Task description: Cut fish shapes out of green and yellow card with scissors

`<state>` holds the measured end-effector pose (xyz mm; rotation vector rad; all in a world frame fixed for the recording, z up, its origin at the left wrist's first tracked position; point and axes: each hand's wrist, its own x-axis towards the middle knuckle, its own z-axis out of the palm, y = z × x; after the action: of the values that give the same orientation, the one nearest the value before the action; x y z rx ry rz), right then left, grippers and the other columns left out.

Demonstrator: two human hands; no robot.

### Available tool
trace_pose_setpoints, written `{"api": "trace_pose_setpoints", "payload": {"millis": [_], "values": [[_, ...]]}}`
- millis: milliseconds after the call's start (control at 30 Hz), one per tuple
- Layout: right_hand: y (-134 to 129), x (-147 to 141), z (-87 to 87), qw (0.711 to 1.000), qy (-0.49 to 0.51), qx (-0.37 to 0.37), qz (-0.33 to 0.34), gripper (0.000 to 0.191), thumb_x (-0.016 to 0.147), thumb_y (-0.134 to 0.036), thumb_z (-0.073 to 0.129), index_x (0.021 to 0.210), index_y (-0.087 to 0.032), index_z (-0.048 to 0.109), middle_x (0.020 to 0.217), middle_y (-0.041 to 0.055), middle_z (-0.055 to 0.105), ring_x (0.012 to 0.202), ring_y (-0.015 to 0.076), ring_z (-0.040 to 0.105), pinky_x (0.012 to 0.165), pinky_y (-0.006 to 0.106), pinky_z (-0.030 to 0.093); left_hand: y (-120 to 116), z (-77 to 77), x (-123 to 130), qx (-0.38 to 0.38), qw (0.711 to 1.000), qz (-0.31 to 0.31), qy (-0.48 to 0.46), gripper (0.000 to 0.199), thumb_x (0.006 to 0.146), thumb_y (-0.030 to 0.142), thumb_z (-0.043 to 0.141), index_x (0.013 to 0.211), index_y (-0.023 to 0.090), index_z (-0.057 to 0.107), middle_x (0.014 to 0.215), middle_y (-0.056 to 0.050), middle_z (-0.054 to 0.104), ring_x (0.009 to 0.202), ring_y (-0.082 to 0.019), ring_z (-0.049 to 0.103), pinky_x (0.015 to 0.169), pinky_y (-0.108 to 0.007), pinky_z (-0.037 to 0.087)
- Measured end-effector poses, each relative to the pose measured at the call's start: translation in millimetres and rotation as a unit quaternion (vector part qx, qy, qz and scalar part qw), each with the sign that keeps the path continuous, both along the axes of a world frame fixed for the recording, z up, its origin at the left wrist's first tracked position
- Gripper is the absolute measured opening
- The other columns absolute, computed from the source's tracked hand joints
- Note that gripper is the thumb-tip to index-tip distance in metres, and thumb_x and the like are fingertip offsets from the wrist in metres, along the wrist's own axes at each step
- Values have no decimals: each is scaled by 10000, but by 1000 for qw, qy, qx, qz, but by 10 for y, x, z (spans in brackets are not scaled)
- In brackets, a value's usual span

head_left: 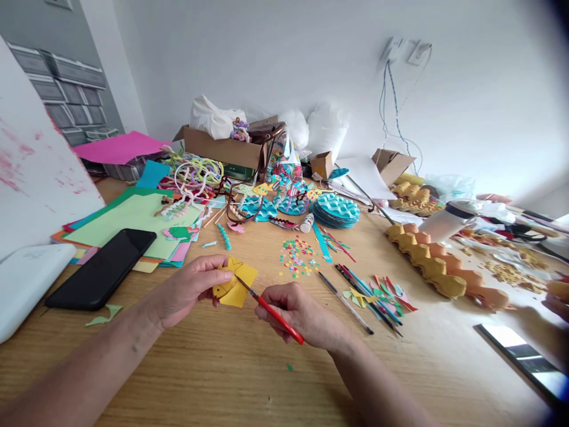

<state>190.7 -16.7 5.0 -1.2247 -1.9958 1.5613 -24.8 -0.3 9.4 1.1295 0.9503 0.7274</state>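
Between the thumb and fingers of my left hand (195,286) is a piece of yellow paper (242,283) with a fish drawn on it in dark lines. My right hand (296,311) is closed around red-handled scissors (279,319). The scissor blades point up and left and meet the yellow paper beside the drawn fish. Both hands are held above the near middle of the wooden table (240,367). How far apart the blades are cannot be made out.
Confetti dots (299,256), pencils (368,293) and paper scraps (393,296) lie ahead and right. A black phone (104,267) and coloured paper sheets (128,219) are left. Egg cartons (427,261) stand right, near another phone (520,359) and another person's hand (558,302).
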Motion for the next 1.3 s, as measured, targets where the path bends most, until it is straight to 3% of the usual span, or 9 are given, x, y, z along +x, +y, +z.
{"api": "trace_pose_setpoints", "payload": {"millis": [100, 267, 633, 1000, 1300], "values": [[4, 2, -16, 1000, 5, -9, -4, 344, 801, -455, 580, 646, -161, 497, 482, -58, 446, 388, 52, 411, 347, 143, 290, -1, 4, 9, 13, 1000, 9, 15, 220, 748, 346, 594, 868, 164, 624, 734, -6, 584, 619, -106, 466, 483, -180, 379], [-2, -23, -43, 999, 18, -27, -17, 356, 788, -473, 590, 647, -157, 506, 466, -59, 459, 374, 50, 418, 342, 143, 287, 5, -8, 17, 56, 997, 25, 50, 206, 749, 366, 585, 775, 162, 599, 615, 28, 513, 504, -70, 350, 408, -153, 260], [-58, -203, -158, 980, 148, -124, -56, 503, 728, -642, 554, 688, -141, 528, 415, -59, 479, 305, 39, 383, 312, 156, 227, -31, 2, 74, 16, 998, 55, -17, 222, 744, 372, 621, 806, 160, 596, 562, 61, 476, 415, -30, 307, 390, -153, 206], [-92, -274, -156, 975, 174, -115, -77, 486, 720, -631, 560, 682, -149, 510, 407, -68, 463, 298, 35, 365, 299, 152, 203, -82, -13, 126, 2, 996, 82, -34, 204, 740, 356, 632, 791, 162, 593, 557, 58, 518, 419, -36, 356, 405, -158, 240], [-100, -263, -258, 984, 140, -53, -96, 312, 838, -423, 513, 679, -155, 499, 438, -76, 436, 329, 35, 375, 314, 137, 257, -83, -19, 142, 2, 995, 96, -31, 206, 729, 356, 643, 800, 164, 613, 562, 51, 533, 433, -48, 373, 410, -165, 255]]}}
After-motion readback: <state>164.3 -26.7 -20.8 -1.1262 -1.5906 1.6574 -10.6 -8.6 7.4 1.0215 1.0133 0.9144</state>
